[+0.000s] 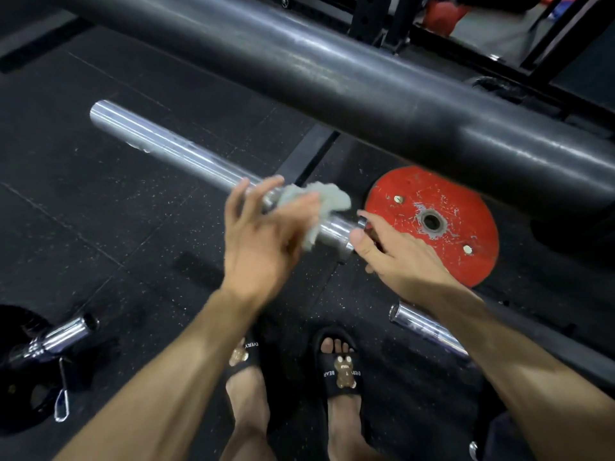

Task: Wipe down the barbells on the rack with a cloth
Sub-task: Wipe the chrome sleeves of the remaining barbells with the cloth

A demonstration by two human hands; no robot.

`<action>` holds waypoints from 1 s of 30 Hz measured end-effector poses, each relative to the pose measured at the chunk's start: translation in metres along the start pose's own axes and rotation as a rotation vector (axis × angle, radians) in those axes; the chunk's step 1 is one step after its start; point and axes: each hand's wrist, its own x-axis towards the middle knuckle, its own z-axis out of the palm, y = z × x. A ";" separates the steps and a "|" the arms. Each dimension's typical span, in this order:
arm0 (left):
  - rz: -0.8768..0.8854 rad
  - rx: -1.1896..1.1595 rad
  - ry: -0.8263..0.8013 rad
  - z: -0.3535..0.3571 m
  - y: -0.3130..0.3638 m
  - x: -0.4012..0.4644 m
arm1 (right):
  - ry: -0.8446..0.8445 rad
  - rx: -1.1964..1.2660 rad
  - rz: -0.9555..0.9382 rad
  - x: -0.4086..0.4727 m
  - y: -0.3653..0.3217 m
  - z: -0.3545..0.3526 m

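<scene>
Head view shows my left hand (263,241) over the chrome barbell sleeve (179,154), fingers spread and fairly straight, with the pale grey cloth (319,201) bunched between my palm and the metal; the hand is motion-blurred, so I cannot tell whether any finger actually pinches the cloth or only presses it against the sleeve. The cloth sits near the inner end of the sleeve, draped over its top and hanging down the near side. My right hand (396,261) grips the bar just beside the collar, thumb on top and fingers curled underneath. The sleeve runs up and to the left from my hands, its free end out over the black rubber floor (83,227). Just beyond my right hand a worn red weight plate (459,227) lies flat on the floor. A thick black tube (332,81) crosses above everything. Another chrome bar end (422,324) shows under my right forearm, and my feet in black slides (339,367) are below.
</scene>
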 end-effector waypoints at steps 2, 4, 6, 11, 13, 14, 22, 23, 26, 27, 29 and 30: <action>-0.200 0.043 0.056 -0.008 -0.016 0.012 | -0.006 -0.002 -0.019 -0.001 -0.001 -0.001; -0.369 0.021 0.101 -0.007 -0.009 0.015 | 0.008 -0.048 -0.029 -0.001 0.000 -0.001; -0.322 -0.061 0.088 0.003 0.016 0.003 | 0.012 -0.074 -0.026 0.002 0.003 0.001; 0.081 -0.127 0.029 0.004 0.016 -0.017 | 0.001 -0.036 0.024 0.004 0.005 0.002; -0.045 -0.071 0.079 -0.001 -0.005 -0.009 | -0.001 0.024 0.054 0.003 0.004 0.001; -0.142 -0.059 0.104 -0.003 -0.012 -0.005 | -0.002 0.026 0.057 0.002 0.003 0.001; -0.244 -0.199 0.147 0.006 0.027 -0.016 | 0.043 0.031 -0.026 -0.002 0.003 0.001; -0.147 -0.208 0.101 0.007 0.034 -0.023 | 0.042 0.015 -0.023 0.000 0.004 0.003; 0.015 -0.201 0.032 0.008 0.029 -0.029 | 0.000 -0.010 -0.036 0.002 0.009 0.004; -0.003 -0.202 0.048 0.010 0.025 -0.026 | -0.014 -0.012 -0.041 0.001 0.009 0.003; -0.108 -0.252 0.092 0.010 0.025 -0.016 | -0.021 -0.007 -0.040 0.000 0.008 0.002; -0.153 -0.292 0.101 0.011 0.031 -0.014 | -0.012 -0.014 -0.040 0.001 0.009 0.002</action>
